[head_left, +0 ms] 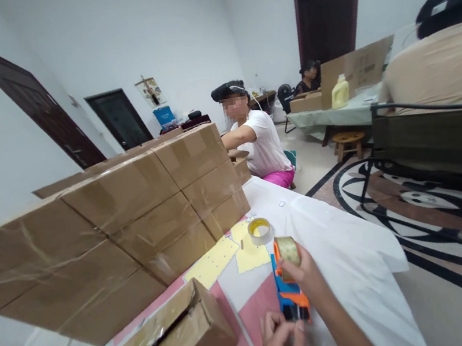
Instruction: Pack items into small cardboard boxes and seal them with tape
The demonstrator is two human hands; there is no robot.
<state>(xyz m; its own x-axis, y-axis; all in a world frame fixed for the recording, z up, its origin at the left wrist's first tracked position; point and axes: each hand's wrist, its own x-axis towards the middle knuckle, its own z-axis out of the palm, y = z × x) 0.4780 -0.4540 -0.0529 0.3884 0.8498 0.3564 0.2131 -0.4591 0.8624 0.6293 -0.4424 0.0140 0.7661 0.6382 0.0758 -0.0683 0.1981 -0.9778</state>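
A blue and orange tape dispenser (283, 290) carries a roll of clear packing tape (290, 258) and points toward me over the table. My right hand (311, 277) is closed around the roll's side, holding the dispenser. At the dispenser's black near end, the fingers of my left hand (283, 343) are curled in a pinch; whatever is between them is too small to make out. Just beyond the dispenser lies another tape roll (255, 238), with a yellow core. To the left rests a cardboard box (188, 343), a dark gap running between its top flaps.
Stacked taped cartons (144, 210) form a wall along the table's left side. The table (333, 238) has a white cover, with a pink and yellow pattern near the cartons. A co-worker in a white shirt (267, 138) sits beyond its far end. A dark-framed chair (435, 135) stands right.
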